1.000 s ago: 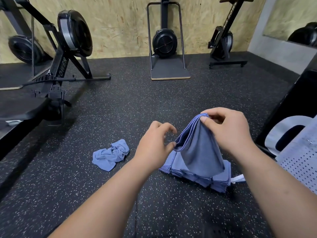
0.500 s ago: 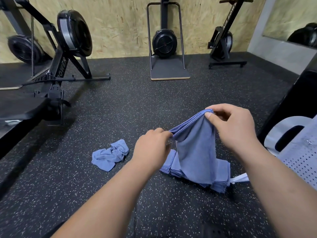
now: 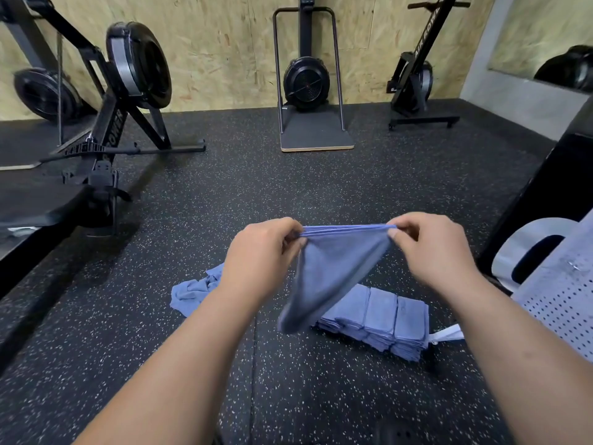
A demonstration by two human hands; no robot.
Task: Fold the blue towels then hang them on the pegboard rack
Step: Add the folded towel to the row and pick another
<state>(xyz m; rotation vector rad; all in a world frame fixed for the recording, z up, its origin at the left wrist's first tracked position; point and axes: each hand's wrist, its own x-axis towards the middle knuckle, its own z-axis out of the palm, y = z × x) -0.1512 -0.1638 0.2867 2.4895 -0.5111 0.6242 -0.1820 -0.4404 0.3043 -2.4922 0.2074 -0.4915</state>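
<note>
two hands, left and right, each grip pinched shut on a top corner of a towel stretched between them, hanging over the folded stack on the floor; a crumpled towel lies left

So the blue towel in the air is stretched out by its top edge, which looks doubled over into a few layers, and the rest droops down to a blurry point on the lower left. Behind it there's a neat stack of folded towels on the floor, same blue, edges lined up. Off to the left a crumpled towel sits in a heap on the floor, partly hidden. The white pegboard rack with its rows of small holes is at the right edge.
</note>
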